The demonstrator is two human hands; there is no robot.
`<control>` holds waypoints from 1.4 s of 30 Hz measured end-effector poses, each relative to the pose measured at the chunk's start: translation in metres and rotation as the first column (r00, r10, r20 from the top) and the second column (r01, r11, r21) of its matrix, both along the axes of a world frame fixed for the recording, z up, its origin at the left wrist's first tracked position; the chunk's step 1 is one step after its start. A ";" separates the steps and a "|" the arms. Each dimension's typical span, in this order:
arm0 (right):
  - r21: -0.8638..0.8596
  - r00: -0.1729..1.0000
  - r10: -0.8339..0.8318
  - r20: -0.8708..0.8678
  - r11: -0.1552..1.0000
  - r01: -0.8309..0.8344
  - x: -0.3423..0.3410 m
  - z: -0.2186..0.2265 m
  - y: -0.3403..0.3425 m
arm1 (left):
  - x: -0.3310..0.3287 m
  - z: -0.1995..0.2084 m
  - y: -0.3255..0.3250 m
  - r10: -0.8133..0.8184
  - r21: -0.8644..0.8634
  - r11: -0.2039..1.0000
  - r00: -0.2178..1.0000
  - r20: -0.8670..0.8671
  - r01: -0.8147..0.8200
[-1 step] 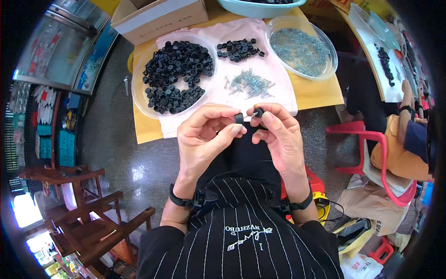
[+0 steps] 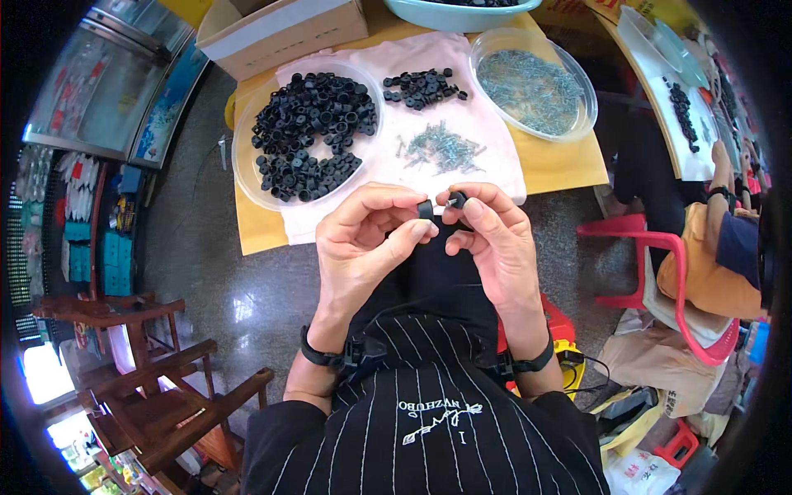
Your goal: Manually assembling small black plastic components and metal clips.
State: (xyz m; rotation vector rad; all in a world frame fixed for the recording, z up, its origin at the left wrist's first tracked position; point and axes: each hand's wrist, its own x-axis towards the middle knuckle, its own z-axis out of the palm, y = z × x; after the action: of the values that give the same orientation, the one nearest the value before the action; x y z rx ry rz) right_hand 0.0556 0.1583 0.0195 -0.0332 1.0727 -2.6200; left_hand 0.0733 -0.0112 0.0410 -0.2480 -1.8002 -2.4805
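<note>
While the left hand (image 2: 367, 239) pinches a small black ring (image 2: 426, 209), the right hand (image 2: 495, 239) grips another black piece (image 2: 457, 198), both just below the pink cloth (image 2: 495, 148).

We're seeing bright, even daylight, soft shadows, floor (image 2: 247, 305) glaring, sharp centre, fisheye edges bending and vignetting black.

Premises: a small piecework assembly workshop. Just ahead of the left hand (image 2: 363, 247), a clear dish (image 2: 247, 169) holds bulk black plastic rings; ahead of the right hand (image 2: 495, 239), a second clear dish (image 2: 577, 115) holds small metal screws. Both stand on a low table (image 2: 561, 165) with a cloth (image 2: 495, 132). Further right, another person (image 2: 726, 247) sits at a second table (image 2: 685, 157) with like parts. Polished stone floor (image 2: 206, 247).
</note>
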 end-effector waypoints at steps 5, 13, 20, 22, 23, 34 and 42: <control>0.027 0.999 -0.037 -0.034 0.999 0.038 0.004 0.003 0.004 | -0.003 -0.005 0.013 0.034 -0.027 0.999 0.997 -0.068 -0.036; 0.334 0.927 -0.144 -0.345 0.905 0.265 0.011 0.017 0.003 | -0.003 -0.010 0.013 -0.018 0.080 0.997 0.997 0.080 0.012; 0.478 0.860 -0.125 -0.494 0.787 0.389 0.010 0.015 0.001 | -0.004 -0.014 0.012 -0.021 0.074 0.997 0.998 0.063 0.016; 0.490 0.826 -0.122 -0.551 0.754 0.438 0.009 0.012 0.000 | -0.004 -0.012 0.014 0.012 0.023 1.000 0.997 0.071 -0.014; 0.502 0.816 -0.109 -0.568 0.740 0.449 0.009 0.011 0.001 | -0.004 -0.012 0.014 0.045 -0.029 0.999 0.996 0.076 -0.043; 0.489 0.801 -0.090 -0.592 0.749 0.446 -0.002 0.005 -0.003 | -0.009 -0.023 0.010 0.030 -0.048 0.999 0.996 0.090 -0.026; 0.567 0.854 0.008 -0.520 0.752 0.338 -0.013 0.009 -0.001 | -0.013 -0.025 0.009 0.001 0.059 0.998 0.989 0.150 -0.010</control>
State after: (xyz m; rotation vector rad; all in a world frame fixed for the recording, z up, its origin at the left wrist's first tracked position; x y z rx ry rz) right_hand 0.0423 0.1570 0.0285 -0.5016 2.2142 -2.2735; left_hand 0.0598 -0.0022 0.0161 -0.0545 -1.7721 -2.6080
